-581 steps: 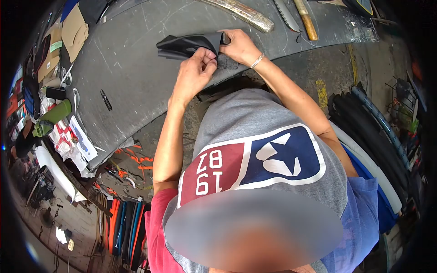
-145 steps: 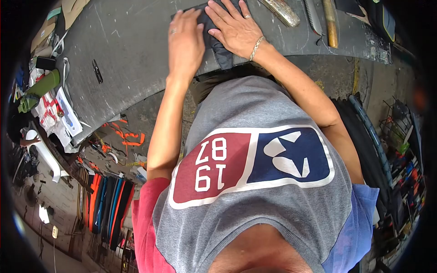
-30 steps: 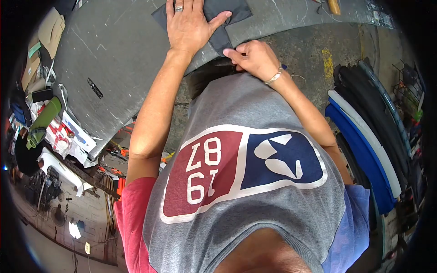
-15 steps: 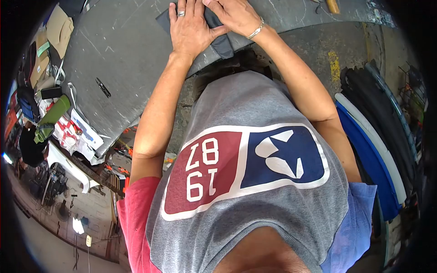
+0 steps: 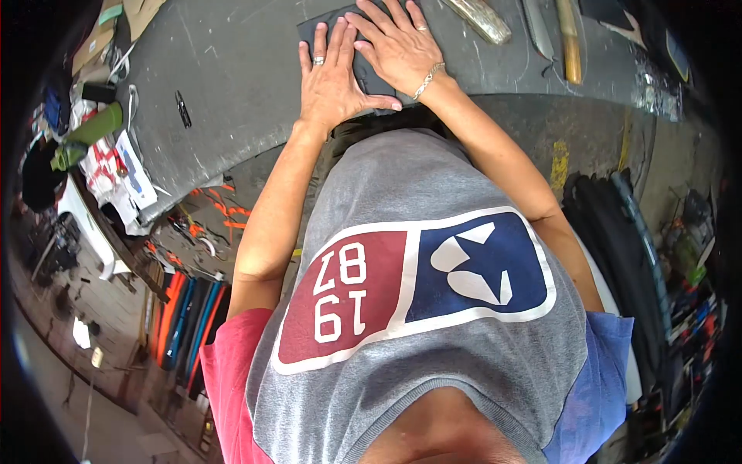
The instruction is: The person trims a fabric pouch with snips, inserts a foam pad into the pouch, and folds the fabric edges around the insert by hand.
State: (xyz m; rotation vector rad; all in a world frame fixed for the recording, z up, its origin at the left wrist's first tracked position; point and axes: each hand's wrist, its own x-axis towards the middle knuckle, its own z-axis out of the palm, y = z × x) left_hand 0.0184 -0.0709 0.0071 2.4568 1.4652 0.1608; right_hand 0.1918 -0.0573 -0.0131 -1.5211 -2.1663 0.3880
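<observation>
A piece of dark, folded-looking fabric (image 5: pixel 371 77) lies on the grey worktable near its front edge. Pressed flat on its left part is my left hand (image 5: pixel 331 81), fingers stretched forward, thumb out to the right, a ring on one finger. My right hand (image 5: pixel 403 50) rests palm down on the right part, fingers spread, a bracelet at the wrist. The fingertips of my left hand come close to the thumb and index finger of my right. Both hands are open and grip nothing. Much of the fabric is hidden beneath them.
A black pen (image 5: pixel 182 110) lies on the worktable (image 5: pixel 239 85) to the left. Toward the right are a clear-wrapped bundle (image 5: pixel 483 19), a blade-like tool (image 5: pixel 537 31) and a wooden handle (image 5: pixel 570 46). Papers and a green roll (image 5: pixel 97 124) crowd the left end. Dark rolls (image 5: pixel 607 232) stand right.
The view has shifted, showing more of the table's right side. My right hand has moved from a bent pose over the fabric to lying flat with spread fingers. My left hand stays flat.
</observation>
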